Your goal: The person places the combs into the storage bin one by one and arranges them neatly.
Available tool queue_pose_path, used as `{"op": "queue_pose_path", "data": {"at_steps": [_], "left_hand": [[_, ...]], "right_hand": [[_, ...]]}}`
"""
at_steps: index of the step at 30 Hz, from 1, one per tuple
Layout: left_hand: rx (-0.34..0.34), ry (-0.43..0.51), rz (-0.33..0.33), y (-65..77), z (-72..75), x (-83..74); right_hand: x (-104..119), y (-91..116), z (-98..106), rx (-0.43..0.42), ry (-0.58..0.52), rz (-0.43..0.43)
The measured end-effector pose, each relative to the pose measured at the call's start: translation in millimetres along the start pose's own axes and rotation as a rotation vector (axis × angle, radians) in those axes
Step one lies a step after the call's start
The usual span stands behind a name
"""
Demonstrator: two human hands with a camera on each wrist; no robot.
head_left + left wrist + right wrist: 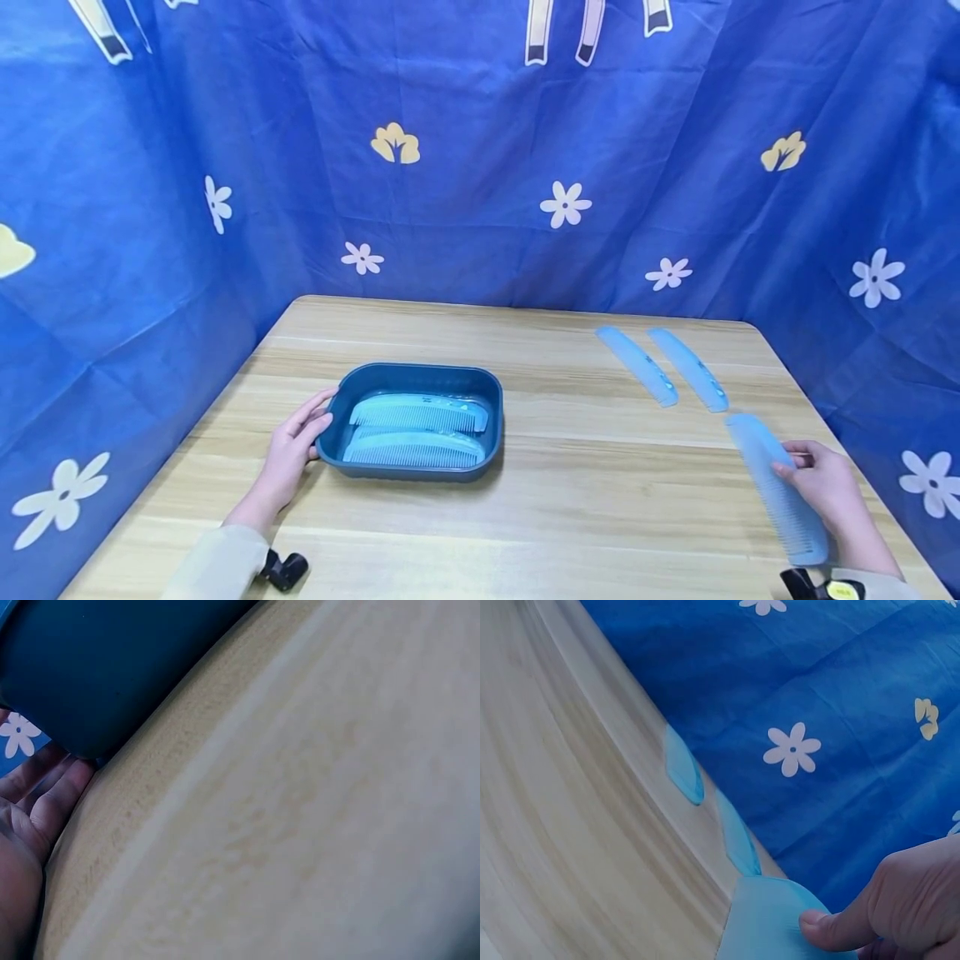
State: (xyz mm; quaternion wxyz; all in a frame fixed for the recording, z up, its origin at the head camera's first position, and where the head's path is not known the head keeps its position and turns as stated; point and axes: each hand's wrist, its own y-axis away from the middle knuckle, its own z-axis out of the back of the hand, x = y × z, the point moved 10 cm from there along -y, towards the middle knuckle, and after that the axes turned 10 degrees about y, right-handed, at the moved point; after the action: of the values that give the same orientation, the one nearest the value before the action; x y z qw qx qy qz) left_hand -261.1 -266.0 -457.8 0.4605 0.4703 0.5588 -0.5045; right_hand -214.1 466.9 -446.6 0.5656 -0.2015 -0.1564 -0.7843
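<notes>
A blue cloth [465,192] stands round the table [570,500], printed with flowers; the figures along its top are cut off by the head view's edge. On the table's left half sits the bin [408,473], dark blue and upright. The held comb [768,492] is at the right end, slanting, its teeth toward the bin. The right hand [821,479] lies on its outer side and pinches the back edge partway along: thumb on the upper face, fingers mostly hidden beneath. The comb reaches ahead of the fingertips and back beside the wrist. Whether it rests on the wood or is lifted cannot be told; the right wrist view cuts off its near part. The left hand [288,450] touches the bin's left end from outside, fingers apart and fairly straight; in the left wrist view, some fingertips disappear behind the bin's lower corner. Just beyond the held comb, two more lie side by side, apart: the left comb [637,365] and the right comb [688,369]. Inside the bin are a rear comb [420,412] and a front comb [416,448]; whether others lie under them is unclear.
</notes>
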Motion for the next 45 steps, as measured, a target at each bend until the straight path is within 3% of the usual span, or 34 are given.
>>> {"op": "queue_pose_path", "data": {"at_steps": [5, 13, 21, 31, 45], "left_hand": [[-0.003, 0.003, 0.002, -0.1, 0.9, -0.4], [0.000, 0.004, 0.003, 0.2, -0.6, 2.1], [0.001, 0.014, -0.002, 1.1, -0.2, 1.6], [0.007, 0.017, -0.010, 1.6, -1.4, -0.2], [0.001, 0.032, -0.016, 2.6, -1.7, -0.4]], "right_hand": [[9.2, 2.2, 3.5, -0.029, -0.003, 0.008], [37.3, 10.6, 13.1, -0.096, 0.011, 0.117], [58.7, 15.1, 20.9, -0.134, 0.022, 0.170], [82.2, 19.7, 19.0, -0.161, -0.046, 0.202], [117.7, 23.9, 6.7, -0.115, -0.115, 0.249]]}}
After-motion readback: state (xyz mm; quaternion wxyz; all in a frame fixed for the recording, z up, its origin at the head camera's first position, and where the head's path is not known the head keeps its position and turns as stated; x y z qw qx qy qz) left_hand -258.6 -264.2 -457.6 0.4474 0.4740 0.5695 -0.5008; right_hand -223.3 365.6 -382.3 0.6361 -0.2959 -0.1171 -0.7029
